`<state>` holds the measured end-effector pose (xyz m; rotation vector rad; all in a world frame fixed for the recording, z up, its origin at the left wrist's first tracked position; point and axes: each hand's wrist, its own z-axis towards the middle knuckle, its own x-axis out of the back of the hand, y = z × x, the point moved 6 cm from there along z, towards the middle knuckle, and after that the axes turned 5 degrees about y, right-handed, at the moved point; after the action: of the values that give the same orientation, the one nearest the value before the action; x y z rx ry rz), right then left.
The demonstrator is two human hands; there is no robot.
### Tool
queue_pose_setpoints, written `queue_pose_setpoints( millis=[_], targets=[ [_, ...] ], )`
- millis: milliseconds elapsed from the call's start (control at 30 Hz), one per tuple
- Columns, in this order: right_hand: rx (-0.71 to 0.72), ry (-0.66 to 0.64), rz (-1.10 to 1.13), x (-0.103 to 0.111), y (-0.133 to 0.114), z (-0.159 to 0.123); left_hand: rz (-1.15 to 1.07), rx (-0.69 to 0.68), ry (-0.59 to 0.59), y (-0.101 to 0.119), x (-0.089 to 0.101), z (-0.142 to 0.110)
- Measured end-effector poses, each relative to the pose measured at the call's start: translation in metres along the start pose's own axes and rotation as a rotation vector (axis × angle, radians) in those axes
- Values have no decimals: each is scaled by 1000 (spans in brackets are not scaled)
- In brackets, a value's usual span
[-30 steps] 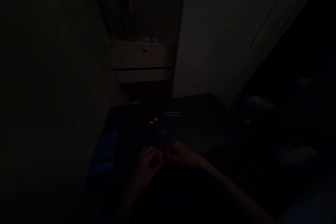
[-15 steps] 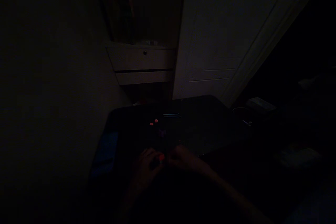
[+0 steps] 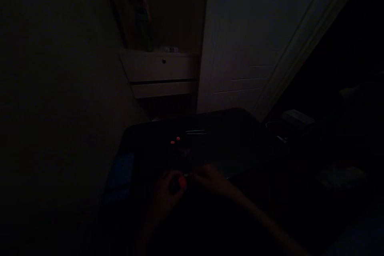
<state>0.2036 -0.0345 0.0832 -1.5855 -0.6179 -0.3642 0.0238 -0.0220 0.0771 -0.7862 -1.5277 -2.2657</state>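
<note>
The scene is very dark. My left hand (image 3: pixel 166 192) is curled with thumb and fingers closed on a small red-orange piece (image 3: pixel 182 181), whose exact kind I cannot make out. Just right of it, my right hand (image 3: pixel 207 176) is closed in a pinch, its fingertips close to the red-orange piece. A tiny pale bit (image 3: pixel 186 175) shows between the two hands; whether the right fingers grip it is unclear. Beyond the hands lie a dim purplish piece (image 3: pixel 184 152) and two small orange pieces (image 3: pixel 178 139). Farther back lies a thin pair of tweezers (image 3: pixel 195 132).
A dark table (image 3: pixel 234 128) with rounded corners carries these things. At its left edge lies a bluish flat rectangle (image 3: pixel 120 176). Behind stand a drawer unit (image 3: pixel 162 70) with a bag (image 3: pixel 129 12) above it, and a pale door panel (image 3: pixel 240 48). A whitish box (image 3: pixel 298 117) sits to the right.
My left hand has turned the red-orange piece slightly and shifted it a little left. My right hand's fingertips have moved up slightly, and a pale bit now shows between the hands.
</note>
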Motion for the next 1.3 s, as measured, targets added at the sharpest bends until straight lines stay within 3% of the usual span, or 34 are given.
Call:
queue_pose_setpoints(
  millis=[167, 500, 800, 933, 1300],
  targets=[
    [36, -6, 38, -3, 2, 1, 52, -55, 24, 2, -1, 1],
    [-38, -11, -245, 3, -5, -7, 51, -59, -22, 7, -1, -1],
    [51, 156, 56, 8, -5, -7, -1, -29, 8, 3, -1, -1],
    [115, 117, 119, 1, -7, -8, 4, -30, 1, 3, -1, 0],
    [41, -3, -108, 4, -6, -8, 53, -46, -29, 7, -3, -1]
  ],
)
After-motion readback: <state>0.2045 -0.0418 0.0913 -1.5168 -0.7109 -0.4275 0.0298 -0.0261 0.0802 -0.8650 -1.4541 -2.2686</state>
